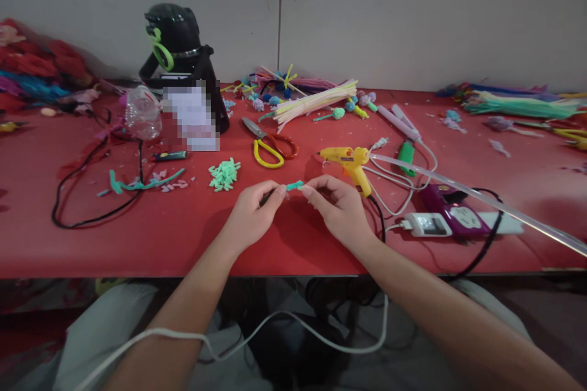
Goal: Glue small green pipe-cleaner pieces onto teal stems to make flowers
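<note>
Between my two hands is a short twisted piece of teal pipe cleaner (295, 186), held level just above the red table. My left hand (255, 215) pinches its left end between thumb and fingers. At the other end, my right hand (340, 211) grips it with thumb and forefinger. A small heap of cut mint-green pipe cleaner bits (224, 175) lies left of my left hand. Just beyond my right hand rests a yellow hot glue gun (347, 163) with a long clear glue stick (481, 200) in its back. Scissors (269, 145) with yellow and red handles lie beyond my hands.
A black flask (177, 43) stands at the back left beside a crumpled clear plastic bottle (143, 113). Pipe cleaner bundles (316, 104) lie along the wall. At right are a purple power strip (458, 217) and cables. A white cord (293, 317) hangs across my lap.
</note>
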`<state>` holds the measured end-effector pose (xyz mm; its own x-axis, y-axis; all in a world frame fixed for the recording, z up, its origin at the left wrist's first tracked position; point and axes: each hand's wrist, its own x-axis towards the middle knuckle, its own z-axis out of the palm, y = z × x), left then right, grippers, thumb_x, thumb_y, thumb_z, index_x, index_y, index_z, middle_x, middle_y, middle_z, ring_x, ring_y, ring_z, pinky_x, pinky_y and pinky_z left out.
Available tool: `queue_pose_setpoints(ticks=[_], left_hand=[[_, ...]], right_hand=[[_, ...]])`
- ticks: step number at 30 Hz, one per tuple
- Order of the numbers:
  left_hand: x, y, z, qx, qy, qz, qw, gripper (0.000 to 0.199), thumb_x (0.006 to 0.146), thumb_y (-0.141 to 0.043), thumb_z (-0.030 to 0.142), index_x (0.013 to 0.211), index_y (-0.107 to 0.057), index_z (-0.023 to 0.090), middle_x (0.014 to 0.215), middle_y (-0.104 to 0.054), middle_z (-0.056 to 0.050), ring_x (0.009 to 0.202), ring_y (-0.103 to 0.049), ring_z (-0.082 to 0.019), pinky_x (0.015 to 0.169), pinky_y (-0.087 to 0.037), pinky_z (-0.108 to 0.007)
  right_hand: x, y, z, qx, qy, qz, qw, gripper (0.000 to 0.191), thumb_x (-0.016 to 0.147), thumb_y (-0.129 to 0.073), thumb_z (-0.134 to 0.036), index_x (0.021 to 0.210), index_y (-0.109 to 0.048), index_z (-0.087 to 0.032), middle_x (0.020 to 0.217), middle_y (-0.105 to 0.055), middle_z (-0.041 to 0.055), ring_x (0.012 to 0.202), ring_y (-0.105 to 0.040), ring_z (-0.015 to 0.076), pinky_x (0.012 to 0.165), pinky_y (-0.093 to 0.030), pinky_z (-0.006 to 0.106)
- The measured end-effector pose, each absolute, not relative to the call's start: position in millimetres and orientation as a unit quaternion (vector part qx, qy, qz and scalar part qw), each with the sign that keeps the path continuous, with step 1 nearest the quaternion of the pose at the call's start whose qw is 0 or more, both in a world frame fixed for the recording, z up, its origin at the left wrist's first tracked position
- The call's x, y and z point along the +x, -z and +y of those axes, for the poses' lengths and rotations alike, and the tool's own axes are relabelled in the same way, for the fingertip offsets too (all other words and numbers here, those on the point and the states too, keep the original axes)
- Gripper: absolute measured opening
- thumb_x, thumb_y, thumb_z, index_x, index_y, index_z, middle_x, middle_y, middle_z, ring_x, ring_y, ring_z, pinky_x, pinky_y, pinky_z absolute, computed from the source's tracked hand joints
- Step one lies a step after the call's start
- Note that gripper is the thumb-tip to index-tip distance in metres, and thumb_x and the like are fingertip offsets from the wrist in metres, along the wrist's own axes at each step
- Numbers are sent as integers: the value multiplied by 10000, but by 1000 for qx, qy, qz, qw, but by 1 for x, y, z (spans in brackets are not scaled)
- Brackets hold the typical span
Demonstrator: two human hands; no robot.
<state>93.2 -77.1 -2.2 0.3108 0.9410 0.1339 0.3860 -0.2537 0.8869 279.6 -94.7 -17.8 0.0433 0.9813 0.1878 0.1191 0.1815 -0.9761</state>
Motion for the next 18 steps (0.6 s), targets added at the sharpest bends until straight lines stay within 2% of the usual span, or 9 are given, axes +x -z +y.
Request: queue_pose_setpoints(ticks=[11, 18], left_hand=[[93, 2, -78, 716, -346, 464, 391, 368, 1003, -517, 457, 824, -652, 165, 762, -614, -2, 721, -533, -153, 685, -400, -276], [92, 3, -78, 715, -337, 465, 398, 370, 1004, -514, 456, 852, -683, 164, 802, -658, -19, 757, -565, -166, 707, -414, -282]], right_hand=[[279, 20, -96, -502, -362, -575, 535, 257, 896, -700, -452, 844, -657, -204, 790, -691, 33, 713, -615, 165, 668, -507, 305], [277, 21, -97, -515, -347, -570, 538, 286, 892, -706, -483, 824, -634, -215, 780, -677, 33, 707, -598, 167, 651, -492, 306]])
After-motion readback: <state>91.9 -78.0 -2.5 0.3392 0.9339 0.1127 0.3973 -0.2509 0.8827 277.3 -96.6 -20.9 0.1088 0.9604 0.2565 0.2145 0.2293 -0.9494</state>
